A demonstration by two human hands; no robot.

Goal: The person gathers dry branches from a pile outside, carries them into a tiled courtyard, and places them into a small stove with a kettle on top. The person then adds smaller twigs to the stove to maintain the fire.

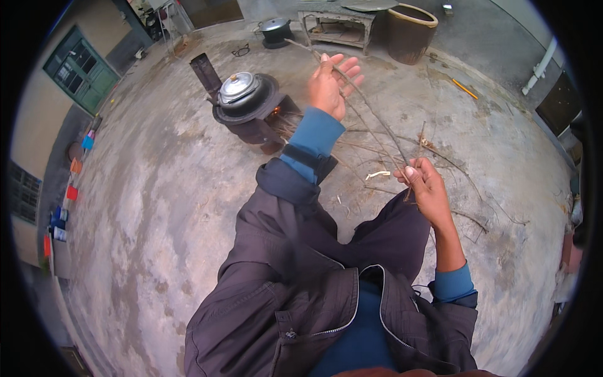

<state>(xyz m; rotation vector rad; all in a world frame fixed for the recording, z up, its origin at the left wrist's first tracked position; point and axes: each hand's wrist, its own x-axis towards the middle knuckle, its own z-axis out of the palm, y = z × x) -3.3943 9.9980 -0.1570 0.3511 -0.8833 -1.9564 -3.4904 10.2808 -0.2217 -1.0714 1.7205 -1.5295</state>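
Note:
A long thin branch [375,112] slants across in front of me, from near the stove down to my right knee. Its near end is pinched in my right hand [429,188], thumb on top, along with a thinner twig. My left hand [328,88] has the branch further along, between thumb and palm, with the other fingers stretched out and slightly blurred. Beyond my left forearm stands a round metal stove [251,129], with a small orange flame at its mouth and sticks poking out. A lidded silver pot [239,88] sits on top of it.
Loose twigs [461,168] lie on the concrete floor by my right knee, near a pale wood strip [378,174]. A black pot [275,32], a low table [336,31] and a big brown vat [409,34] stand at the back. Colourful containers line the left wall.

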